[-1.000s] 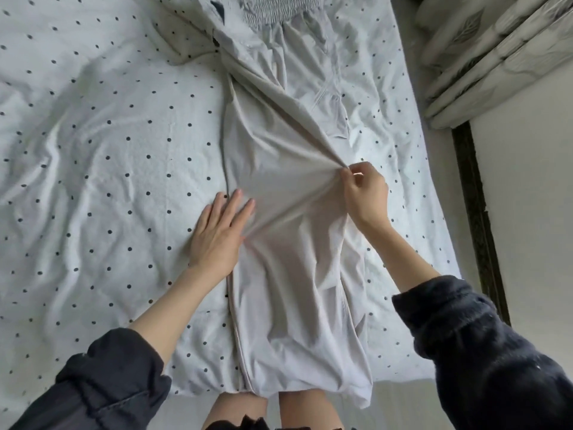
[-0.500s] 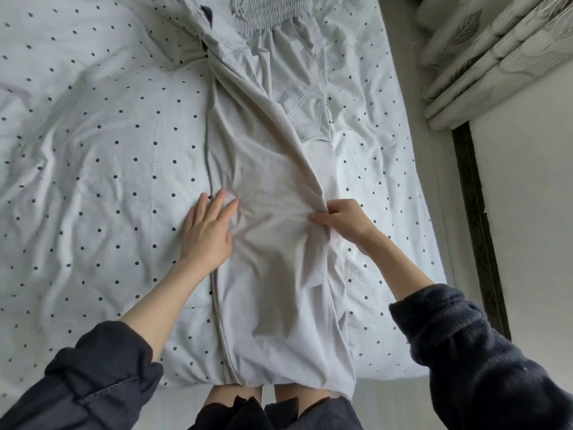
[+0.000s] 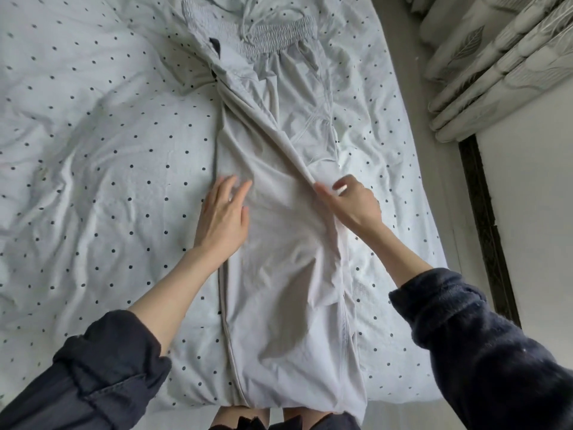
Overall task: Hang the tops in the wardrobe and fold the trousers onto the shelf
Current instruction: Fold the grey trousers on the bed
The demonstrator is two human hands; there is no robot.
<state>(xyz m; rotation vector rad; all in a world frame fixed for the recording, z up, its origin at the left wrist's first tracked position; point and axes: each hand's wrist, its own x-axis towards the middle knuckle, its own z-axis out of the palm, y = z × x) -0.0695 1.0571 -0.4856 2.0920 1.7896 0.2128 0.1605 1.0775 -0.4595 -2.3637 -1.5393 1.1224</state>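
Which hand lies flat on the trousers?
The left hand: its fingers are spread flat on the trousers. The right hand instead touches the folded edge with its fingertips.

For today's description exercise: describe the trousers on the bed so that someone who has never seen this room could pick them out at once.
Start at the bed, covered in a white sheet with dark dots. The trousers lie lengthwise down its right part, waistband at the far end, under the left hand and right hand. They are plain pale grey with no dots, and have a gathered waistband with a drawstring.
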